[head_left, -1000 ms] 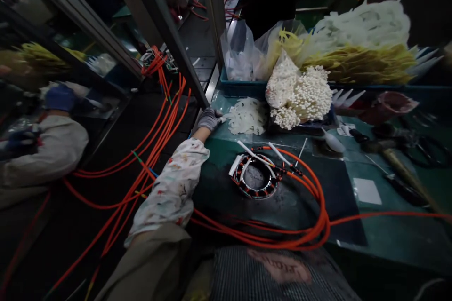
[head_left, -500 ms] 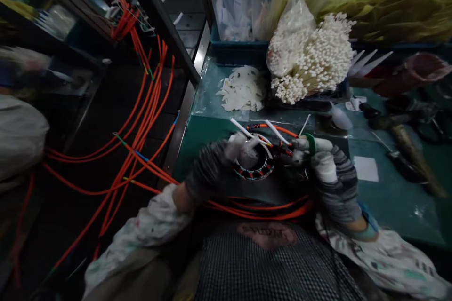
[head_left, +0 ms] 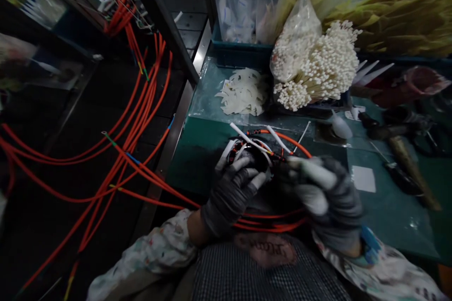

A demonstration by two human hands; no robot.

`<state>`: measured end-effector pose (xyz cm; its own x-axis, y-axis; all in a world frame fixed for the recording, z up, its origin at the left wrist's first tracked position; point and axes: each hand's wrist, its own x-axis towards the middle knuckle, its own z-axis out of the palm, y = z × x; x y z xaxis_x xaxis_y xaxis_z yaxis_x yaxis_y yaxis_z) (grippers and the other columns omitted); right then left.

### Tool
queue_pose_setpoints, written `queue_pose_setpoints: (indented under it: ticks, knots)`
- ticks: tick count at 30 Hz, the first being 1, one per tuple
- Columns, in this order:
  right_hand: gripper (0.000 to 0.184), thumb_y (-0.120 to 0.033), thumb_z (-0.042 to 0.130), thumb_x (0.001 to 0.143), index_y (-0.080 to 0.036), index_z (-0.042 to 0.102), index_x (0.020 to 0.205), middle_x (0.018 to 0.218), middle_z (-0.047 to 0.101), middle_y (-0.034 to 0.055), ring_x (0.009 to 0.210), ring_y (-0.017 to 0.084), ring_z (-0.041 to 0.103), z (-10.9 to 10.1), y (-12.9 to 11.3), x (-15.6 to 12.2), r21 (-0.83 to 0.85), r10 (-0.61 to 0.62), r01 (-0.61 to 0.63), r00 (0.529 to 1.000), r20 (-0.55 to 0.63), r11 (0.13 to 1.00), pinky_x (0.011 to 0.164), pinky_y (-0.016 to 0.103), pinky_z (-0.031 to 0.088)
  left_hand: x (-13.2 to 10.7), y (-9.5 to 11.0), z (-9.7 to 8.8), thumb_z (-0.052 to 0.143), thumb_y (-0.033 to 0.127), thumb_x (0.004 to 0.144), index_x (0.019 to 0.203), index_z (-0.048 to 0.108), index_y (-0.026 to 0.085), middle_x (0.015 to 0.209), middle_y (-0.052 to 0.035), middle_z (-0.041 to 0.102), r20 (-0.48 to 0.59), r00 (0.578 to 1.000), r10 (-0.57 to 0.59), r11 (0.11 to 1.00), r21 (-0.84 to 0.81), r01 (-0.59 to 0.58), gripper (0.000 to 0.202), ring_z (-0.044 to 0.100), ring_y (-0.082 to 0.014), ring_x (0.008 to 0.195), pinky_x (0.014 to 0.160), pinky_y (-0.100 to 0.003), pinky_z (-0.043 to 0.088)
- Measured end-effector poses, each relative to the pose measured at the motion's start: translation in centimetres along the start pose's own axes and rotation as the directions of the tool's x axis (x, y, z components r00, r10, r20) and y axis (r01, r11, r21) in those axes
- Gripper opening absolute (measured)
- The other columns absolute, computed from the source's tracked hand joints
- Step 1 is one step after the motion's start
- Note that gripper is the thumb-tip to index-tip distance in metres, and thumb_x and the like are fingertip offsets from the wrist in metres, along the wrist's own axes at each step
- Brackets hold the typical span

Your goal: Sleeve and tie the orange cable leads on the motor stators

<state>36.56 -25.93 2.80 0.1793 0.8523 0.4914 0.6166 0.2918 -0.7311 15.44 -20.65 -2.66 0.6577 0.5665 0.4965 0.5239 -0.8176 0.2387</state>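
My left hand [head_left: 235, 190], in a grey glove with pale fingertips, is closed around a black ring-shaped wound part [head_left: 231, 150] with reddish bands, tilted on the dark work surface. White sleeved leads [head_left: 241, 133] stick out from its top. An orange cable [head_left: 291, 140] with a black banded end arches behind it toward my right hand. My right hand [head_left: 318, 186], gloved with white-wrapped fingers, is just right of the ring, by the joined wires. It is blurred, its thumb and fingers curled together; what they pinch is hidden.
Orange cables [head_left: 137, 136] run across the left side and in front of my lap. Behind are white curved pieces [head_left: 245, 91] and a bundle of white-tipped sticks [head_left: 325, 68]. To the right lie a hammer [head_left: 411, 155], a black-handled tool [head_left: 402, 178] and a white card [head_left: 363, 178].
My left hand has moved from the ring's upper left to its lower front, fingers now over it, and the ring has tilted. My right hand has drawn slightly down and blurs with motion.
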Motion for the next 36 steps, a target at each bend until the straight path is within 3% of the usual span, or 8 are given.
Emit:
queue_pose_setpoints:
  ticks: [3, 7, 12, 14, 17, 22, 29, 36]
  knots:
    - [0.023, -0.02, 0.058, 0.11, -0.014, 0.076, 0.123, 0.088, 0.077, 0.0066, 0.077, 0.019, 0.07, 2.1, 0.4, 1.0, -0.287, -0.323, 0.378, 0.92, 0.222, 0.88, 0.066, 0.03, 0.057, -0.7, 0.4, -0.6, 0.069, 0.02, 0.102, 0.11, 0.076, 0.026, 0.1, 0.0005, 0.081, -0.098, 0.995, 0.009, 0.997, 0.072, -0.002, 0.012, 0.072, -0.019, 0.106, 0.116, -0.039, 0.046]
    - [0.029, -0.015, 0.052, 0.109, -0.011, 0.079, 0.117, 0.092, 0.08, 0.0108, 0.077, 0.021, 0.07, 4.2, 1.4, 1.4, -0.362, -0.446, 0.599, 0.788, 0.424, 0.715, 0.068, 0.033, 0.058, -1.6, -1.4, -2.7, 0.07, 0.02, 0.102, 0.114, 0.073, 0.021, 0.101, -0.0013, 0.082, -0.028, 0.988, 0.15, 0.972, -0.179, -0.153, 0.013, 0.076, -0.0179, 0.099, 0.086, -0.031, 0.061]
    - [0.025, -0.018, 0.06, 0.107, -0.01, 0.081, 0.118, 0.103, 0.082, 0.0144, 0.095, 0.024, 0.072, 4.6, 2.2, 2.0, -0.235, -0.47, 0.68, 0.676, 0.567, 0.695, 0.085, 0.037, 0.059, -0.8, -5.9, -4.5, 0.07, 0.03, 0.102, 0.132, 0.068, 0.031, 0.122, -0.002, 0.078, -0.026, 0.932, -0.362, 0.754, -0.596, 0.277, 0.03, 0.076, -0.0215, 0.112, 0.097, -0.039, 0.066]
    - [0.024, -0.021, 0.062, 0.107, -0.012, 0.082, 0.117, 0.11, 0.082, 0.0146, 0.103, 0.025, 0.071, 4.5, 2.3, 2.1, -0.222, -0.455, 0.662, 0.683, 0.571, 0.716, 0.092, 0.038, 0.058, 0.8, -7.5, -4.0, 0.078, 0.045, 0.096, 0.148, 0.06, 0.029, 0.151, -0.0089, 0.064, 0.183, 0.874, -0.451, 0.609, -0.652, 0.451, 0.057, 0.062, -0.0333, 0.141, 0.118, -0.057, 0.057]
    - [0.023, -0.023, 0.062, 0.108, -0.017, 0.083, 0.115, 0.102, 0.082, 0.0101, 0.092, 0.023, 0.07, 4.4, 2.0, 1.1, -0.279, -0.402, 0.589, 0.76, 0.511, 0.759, 0.082, 0.035, 0.057, 2.8, -8.0, -2.2, 0.097, 0.057, 0.071, 0.149, 0.061, 0.024, 0.159, -0.0136, 0.058, 0.491, 0.83, -0.263, 0.434, -0.708, 0.557, 0.093, 0.052, -0.0427, 0.151, 0.127, -0.064, 0.046]
    - [0.023, -0.011, 0.061, 0.106, -0.017, 0.082, 0.113, 0.081, 0.077, 0.0029, 0.073, 0.017, 0.064, 3.6, 0.7, -3.5, -0.374, -0.314, 0.472, 0.856, 0.41, 0.798, 0.067, 0.031, 0.051, 0.9, -5.2, -1.3, 0.092, 0.045, 0.085, 0.168, 0.034, 0.039, 0.167, -0.009, 0.051, 0.6, 0.793, -0.105, 0.106, -0.787, 0.608, 0.101, 0.055, -0.0365, 0.15, 0.124, -0.059, 0.052]
    - [0.031, -0.004, 0.063, 0.1, -0.019, 0.081, 0.12, 0.093, 0.081, 0.0032, 0.081, 0.017, 0.067, 3.3, -0.4, -5.8, -0.354, -0.3, 0.476, 0.842, 0.449, 0.805, 0.071, 0.031, 0.056, -1.4, -4.3, -1.8, 0.087, 0.046, 0.091, 0.165, 0.035, 0.047, 0.181, -0.0027, 0.025, 0.433, 0.897, -0.09, 0.341, -0.833, 0.436, 0.09, 0.035, -0.035, 0.164, 0.132, -0.053, 0.042]
    - [0.03, -0.003, 0.059, 0.1, -0.021, 0.083, 0.104, 0.09, 0.081, 0.0029, 0.083, 0.019, 0.069, 2.1, -1.0, -5.2, -0.321, -0.288, 0.444, 0.855, 0.432, 0.836, 0.072, 0.031, 0.058, -1.4, -2.2, -2.5, 0.071, 0.038, 0.101, 0.169, 0.026, 0.038, 0.18, -0.0137, 0.026, 0.44, 0.875, -0.205, 0.523, -0.706, 0.477, 0.081, 0.053, -0.0348, 0.153, 0.114, -0.05, 0.061]
